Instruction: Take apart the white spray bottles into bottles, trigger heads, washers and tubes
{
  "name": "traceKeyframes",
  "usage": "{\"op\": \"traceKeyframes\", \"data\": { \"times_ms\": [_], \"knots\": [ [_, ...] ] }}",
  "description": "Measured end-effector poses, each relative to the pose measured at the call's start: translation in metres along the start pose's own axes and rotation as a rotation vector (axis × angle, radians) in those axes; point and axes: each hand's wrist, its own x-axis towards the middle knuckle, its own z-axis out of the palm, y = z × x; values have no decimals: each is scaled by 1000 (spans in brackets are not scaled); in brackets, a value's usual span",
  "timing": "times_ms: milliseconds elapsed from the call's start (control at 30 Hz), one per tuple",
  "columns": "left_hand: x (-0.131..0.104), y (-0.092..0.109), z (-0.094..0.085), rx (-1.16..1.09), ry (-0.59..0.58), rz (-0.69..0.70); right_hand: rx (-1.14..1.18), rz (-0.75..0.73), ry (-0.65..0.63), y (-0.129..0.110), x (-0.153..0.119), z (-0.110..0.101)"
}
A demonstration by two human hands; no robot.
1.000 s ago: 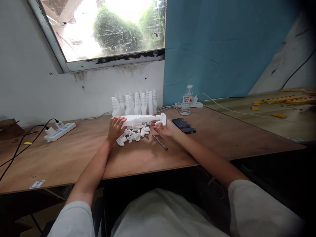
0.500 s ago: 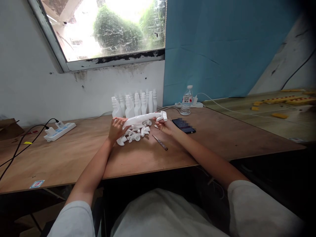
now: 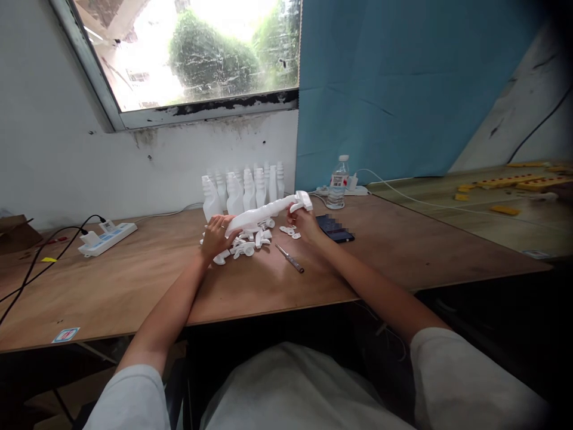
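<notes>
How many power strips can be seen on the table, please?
2. The left power strip has black cables; the right power strip is partly behind the water bottle.

Your light comes from the window (image 3: 201, 54), which is so bright that parts of the outside turn plain white, while the wall (image 3: 179, 161) around it looks gray and a bit dim. You get soft, dark shadows on the tabletop (image 3: 385, 239), and it is almost black under it. Your picture is mostly clear in the middle, but the right side looks stretched and smeary, and its top corner goes dark.
</notes>
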Motion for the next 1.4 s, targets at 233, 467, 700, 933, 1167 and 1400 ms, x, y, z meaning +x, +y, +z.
{"op": "traceKeyframes", "data": {
  "times_ms": [233, 467, 700, 933, 1167, 1400],
  "knots": [
    [4, 45, 15, -173, 58, -143, 21, -240, 78, -31, 27, 13],
    [3, 92, 33, -366, 30, -248, 44, -260, -191, -51, 19, 56],
    [9, 94, 27, -608, 13, -209, -65, -308, -164, -36, 2, 71],
    [69, 96, -21, -772, 288, -209, -290, -368, -91, -30, -9, 84],
    [134, 105, -43, -740, 172, -194, -404, -453, 34, -22, -9, 93],
    [137, 92, -10, -932, 277, -370, -340, -375, -2, -23, -14, 91]
  ]
}}
